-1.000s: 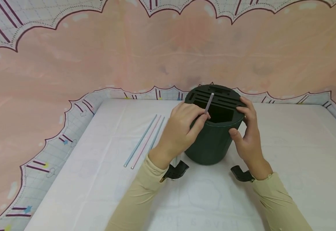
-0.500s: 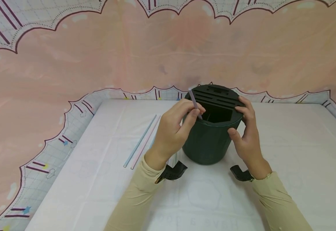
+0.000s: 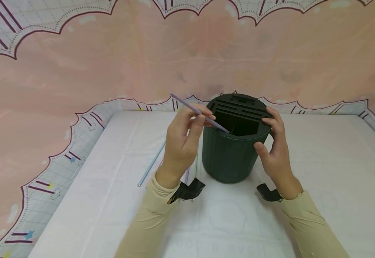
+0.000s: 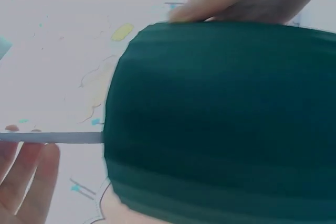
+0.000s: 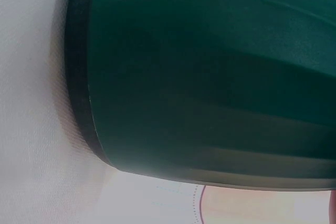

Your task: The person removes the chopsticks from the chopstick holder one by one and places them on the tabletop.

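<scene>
A dark green round bin (image 3: 229, 157) with a slotted top stands upright on the white table. Its wide opening (image 3: 242, 125) faces up towards me, and a thin line shows inside. My left hand (image 3: 181, 139) pinches a thin purple stick (image 3: 219, 126) between thumb and fingers. The stick slants, its lower end at the opening's near left edge and its upper end pointing up and left. My right hand (image 3: 277, 150) holds the bin's right rim, thumb on the near wall. The right wrist view is filled by the bin's wall (image 5: 210, 77).
Left of the bin, a light blue stick (image 3: 151, 165) lies on the white cloth (image 3: 110, 200). Other thin sticks, including a green stick (image 3: 196, 161), are partly hidden by my left hand and wrist. A patterned curtain (image 3: 187, 53) hangs behind the table.
My left hand has moved left and drawn back from the opening. The purple stick has tilted from near upright to a leftward slant, with more of it showing. The right hand stays on the bin.
</scene>
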Tool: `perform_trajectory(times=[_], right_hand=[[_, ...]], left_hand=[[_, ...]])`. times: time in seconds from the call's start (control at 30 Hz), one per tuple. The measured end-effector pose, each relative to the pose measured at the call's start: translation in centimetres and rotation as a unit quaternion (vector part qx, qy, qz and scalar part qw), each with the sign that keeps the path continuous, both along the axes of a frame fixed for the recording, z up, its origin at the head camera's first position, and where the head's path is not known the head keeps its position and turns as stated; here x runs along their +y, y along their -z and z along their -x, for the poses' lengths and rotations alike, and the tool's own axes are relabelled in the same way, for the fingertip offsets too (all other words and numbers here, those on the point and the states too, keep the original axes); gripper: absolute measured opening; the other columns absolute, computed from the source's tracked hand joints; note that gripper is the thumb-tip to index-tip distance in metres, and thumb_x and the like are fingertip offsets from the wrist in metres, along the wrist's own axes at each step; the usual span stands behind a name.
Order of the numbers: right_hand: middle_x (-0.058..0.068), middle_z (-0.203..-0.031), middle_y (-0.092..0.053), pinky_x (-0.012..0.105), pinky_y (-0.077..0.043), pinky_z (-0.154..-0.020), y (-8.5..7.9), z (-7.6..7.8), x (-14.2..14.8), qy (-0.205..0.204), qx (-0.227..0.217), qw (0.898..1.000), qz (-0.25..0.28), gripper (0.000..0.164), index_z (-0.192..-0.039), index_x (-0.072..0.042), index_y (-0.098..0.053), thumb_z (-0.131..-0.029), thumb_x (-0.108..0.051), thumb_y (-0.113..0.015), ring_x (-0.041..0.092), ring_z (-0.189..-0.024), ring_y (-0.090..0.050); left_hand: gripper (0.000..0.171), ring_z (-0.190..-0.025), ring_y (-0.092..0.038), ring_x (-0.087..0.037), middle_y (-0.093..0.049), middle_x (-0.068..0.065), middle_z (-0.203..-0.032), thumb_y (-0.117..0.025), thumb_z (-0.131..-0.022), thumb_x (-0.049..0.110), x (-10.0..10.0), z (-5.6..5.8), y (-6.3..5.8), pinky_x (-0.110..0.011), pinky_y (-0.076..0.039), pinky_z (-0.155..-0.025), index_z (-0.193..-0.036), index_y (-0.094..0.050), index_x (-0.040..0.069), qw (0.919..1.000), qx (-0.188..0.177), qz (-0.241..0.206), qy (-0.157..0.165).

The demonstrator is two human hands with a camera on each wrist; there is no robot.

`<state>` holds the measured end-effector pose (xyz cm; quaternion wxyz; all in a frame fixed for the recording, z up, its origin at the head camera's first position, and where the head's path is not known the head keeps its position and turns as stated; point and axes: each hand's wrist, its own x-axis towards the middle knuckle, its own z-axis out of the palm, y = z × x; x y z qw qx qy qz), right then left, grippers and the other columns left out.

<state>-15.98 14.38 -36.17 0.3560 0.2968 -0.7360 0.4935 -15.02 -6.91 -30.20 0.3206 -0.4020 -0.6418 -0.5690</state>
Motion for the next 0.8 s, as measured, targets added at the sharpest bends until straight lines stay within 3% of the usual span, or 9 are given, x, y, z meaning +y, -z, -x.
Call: perform_trajectory(times=[0.1,0.2,0.37,0.5,0.67,0.8], right_hand=[[0.020,-0.139,-0.025,0.036,-0.026,-0.101,0.0,0.1,0.0,-0.002,0.001,1.000,0.001,0.072,-0.120,0.008,-0.035,-0.084,-0.053,-0.049,0.032,-0.127,-0.026],[0.020,-0.139,-0.025,0.033,-0.026,-0.101,0.0,0.1,0.0,-0.004,0.002,1.000,0.001,0.072,-0.120,0.008,-0.035,-0.085,-0.053,-0.049,0.032,-0.126,-0.026],[0.022,-0.139,-0.025,0.032,-0.027,-0.099,0.0,0.2,0.0,-0.011,0.008,1.000,0.006,0.072,-0.119,0.010,-0.034,-0.085,-0.052,-0.049,0.032,-0.126,-0.027],[0.018,-0.140,-0.025,0.032,-0.028,-0.099,0.5,0.8,0.4,-0.017,0.010,1.000,0.011,0.072,-0.120,0.008,-0.035,-0.084,-0.052,-0.050,0.032,-0.126,-0.027],[0.013,-0.142,-0.024,0.033,-0.028,-0.099,1.3,1.5,0.9,-0.017,0.003,1.000,0.011,0.072,-0.122,0.005,-0.036,-0.083,-0.053,-0.051,0.031,-0.126,-0.027],[0.019,-0.140,-0.024,0.031,-0.027,-0.099,0.2,0.4,0.2,-0.017,0.002,1.000,0.010,0.072,-0.120,0.009,-0.034,-0.084,-0.052,-0.050,0.031,-0.126,-0.027]], left_hand=[[0.020,-0.086,-0.058,-0.028,-0.051,-0.022,-0.095,-0.037,-0.096,0.008,-0.6,-0.3,-0.5,-0.040,-0.050,-0.073,-0.102,-0.044,-0.010,0.9978,-0.016,-0.061,0.020],[0.024,-0.081,-0.059,-0.033,-0.051,-0.023,-0.090,-0.036,-0.097,0.011,-1.2,-0.7,-1.3,-0.043,-0.050,-0.068,-0.100,-0.040,-0.013,0.9935,-0.016,-0.112,0.016],[0.024,-0.069,-0.061,-0.033,-0.051,-0.024,-0.084,-0.039,-0.096,0.014,-1.8,-1.3,-2.5,-0.044,-0.051,-0.059,-0.097,-0.041,-0.010,0.9816,0.018,-0.190,-0.015],[0.013,-0.063,-0.060,-0.033,-0.051,-0.023,-0.081,-0.038,-0.096,0.009,-2.7,-1.1,-2.8,-0.043,-0.051,-0.057,-0.097,-0.044,-0.003,0.9686,0.044,-0.240,-0.050],[0.011,-0.062,-0.060,-0.033,-0.052,-0.023,-0.081,-0.035,-0.094,0.001,-4.1,-0.5,-2.7,-0.041,-0.051,-0.060,-0.098,-0.044,-0.004,0.9592,0.050,-0.264,-0.088],[0.014,-0.064,-0.058,-0.033,-0.053,-0.022,-0.080,-0.036,-0.094,0.000,-4.7,-0.8,-3.0,-0.039,-0.051,-0.062,-0.099,-0.048,-0.004,0.9671,0.006,-0.224,-0.120]])
